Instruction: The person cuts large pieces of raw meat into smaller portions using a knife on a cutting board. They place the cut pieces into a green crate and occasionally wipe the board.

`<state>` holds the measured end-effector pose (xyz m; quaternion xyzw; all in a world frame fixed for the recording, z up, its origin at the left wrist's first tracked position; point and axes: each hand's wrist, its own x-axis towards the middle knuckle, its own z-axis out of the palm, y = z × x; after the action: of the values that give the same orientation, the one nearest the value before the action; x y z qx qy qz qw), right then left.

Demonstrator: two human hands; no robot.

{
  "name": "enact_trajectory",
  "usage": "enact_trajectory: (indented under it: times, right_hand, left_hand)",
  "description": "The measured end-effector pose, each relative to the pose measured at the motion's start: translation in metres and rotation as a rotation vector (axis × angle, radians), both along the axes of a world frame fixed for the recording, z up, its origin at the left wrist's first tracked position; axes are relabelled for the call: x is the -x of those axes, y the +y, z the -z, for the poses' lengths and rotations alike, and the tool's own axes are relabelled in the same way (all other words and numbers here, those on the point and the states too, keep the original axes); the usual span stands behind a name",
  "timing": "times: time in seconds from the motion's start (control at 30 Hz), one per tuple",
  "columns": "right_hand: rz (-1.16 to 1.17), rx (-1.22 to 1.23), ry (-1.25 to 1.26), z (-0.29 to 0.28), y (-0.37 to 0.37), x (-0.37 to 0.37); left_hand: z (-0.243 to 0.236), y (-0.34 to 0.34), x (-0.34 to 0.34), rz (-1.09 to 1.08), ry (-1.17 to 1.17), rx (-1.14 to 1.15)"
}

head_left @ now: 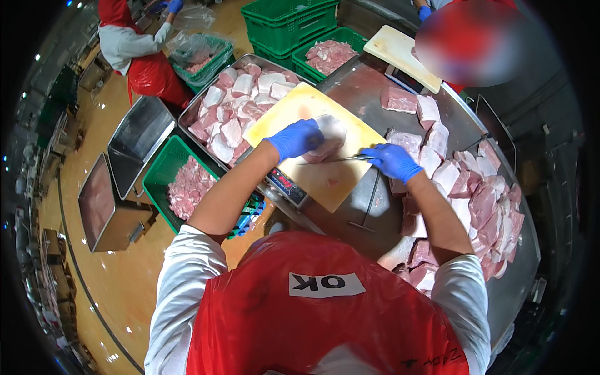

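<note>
A pale pink-and-white chunk of raw meat (330, 139) lies on a yellowish cutting board (337, 194) in front of me. My left hand (296, 139), in a blue glove, grips the chunk from its left side, with some fingertips hidden behind it. In my right hand (395, 162), also gloved in blue, is a knife (340, 159); the fingers wrap its dark handle. Its thin blade points left along the near edge of the meat, and I cannot tell whether it touches. A small meat scrap (332, 183) sits nearer me on the board.
Under the board's left edge is a digital scale (287, 185). A metal tray (185, 119) of meat chunks stands at left; piled meat (481, 206) covers the table's right. Green crates (154, 176) hold trimmings. A co-worker (140, 53) is far left, another (469, 44) across the table.
</note>
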<state>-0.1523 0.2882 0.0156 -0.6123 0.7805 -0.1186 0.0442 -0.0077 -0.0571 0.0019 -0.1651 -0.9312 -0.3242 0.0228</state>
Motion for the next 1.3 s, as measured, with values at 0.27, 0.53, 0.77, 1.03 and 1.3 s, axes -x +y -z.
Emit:
enact_trajectory:
  times: [0.27, 0.53, 0.77, 1.03, 1.3]
  right_hand:
    - [0.212, 0.016, 0.04, -0.038, 0.07, -0.018]
    - [0.861, 0.318, -0.921, 0.015, 0.116, -0.119]
    - [0.922, 0.266, -1.008, -0.007, 0.018, -0.17]
    - [0.729, 0.368, -0.684, -0.012, -0.039, -0.138]
    - [0.935, 0.374, -0.583, 0.007, -0.008, -0.193]
  left_hand:
    - [-0.015, -0.016, -0.023, -0.282, 0.079, -0.088]
    - [0.047, -0.046, -0.046, -0.519, -0.133, -0.703]
    - [0.041, -0.004, -0.019, -0.653, -0.265, -0.538]
    - [0.03, 0.041, -0.066, -0.848, -0.377, -0.808]
    - [-0.018, 0.054, -0.054, -0.312, 0.411, 0.071]
